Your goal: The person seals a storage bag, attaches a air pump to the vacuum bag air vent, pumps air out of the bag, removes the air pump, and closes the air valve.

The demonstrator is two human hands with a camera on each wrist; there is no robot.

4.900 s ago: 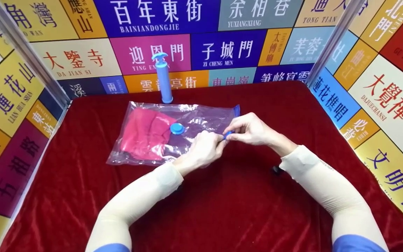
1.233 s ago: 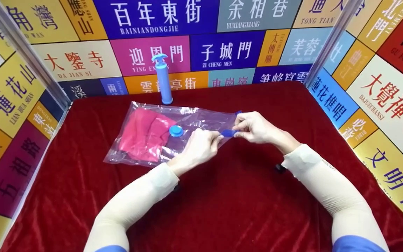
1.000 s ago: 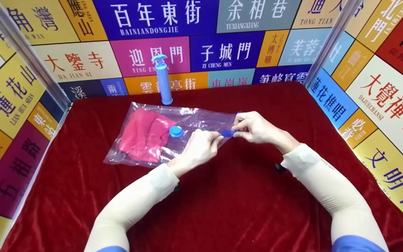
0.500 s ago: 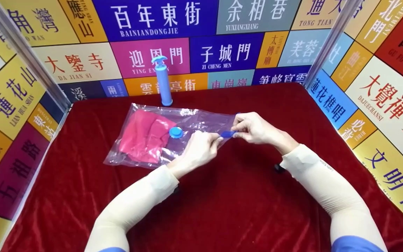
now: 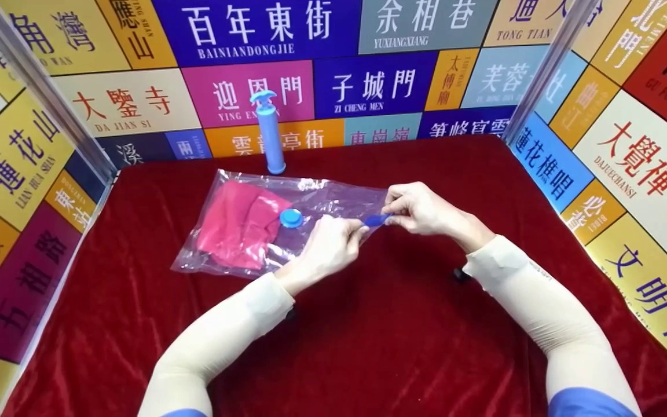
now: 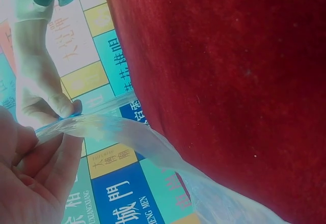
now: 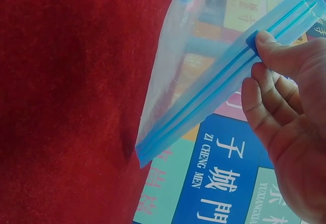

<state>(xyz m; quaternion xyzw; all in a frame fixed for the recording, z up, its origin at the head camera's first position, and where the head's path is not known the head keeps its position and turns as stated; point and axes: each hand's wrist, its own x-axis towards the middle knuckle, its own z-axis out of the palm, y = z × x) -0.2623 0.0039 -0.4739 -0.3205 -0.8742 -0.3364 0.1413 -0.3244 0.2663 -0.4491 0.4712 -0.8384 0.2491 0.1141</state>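
A clear vacuum storage bag (image 5: 339, 197) with a folded pink cloth (image 5: 238, 223) inside lies in the middle of the table. Its round blue valve cap (image 5: 291, 218) faces up. My left hand (image 5: 330, 246) pinches the near end of the blue zip edge (image 5: 375, 220), which is lifted. A short way along it, my right hand (image 5: 417, 208) pinches the zip between thumb and fingers. In the right wrist view, the right thumb presses a small blue zip slider (image 7: 252, 42) on the double-ridged zip strip (image 7: 204, 89). The left wrist view shows both hands gripping the gathered plastic.
A blue hand pump (image 5: 271, 136) stands upright behind the bag. Dark red velvet (image 5: 380, 336) covers the table. Printed sign panels (image 5: 377, 84) wall in the back and both sides.
About five seconds ago both hands were together at the zip's near corner. My right hand has since moved slightly away along the zip, exposing blue strip between them. The left hand keeps its pinch.
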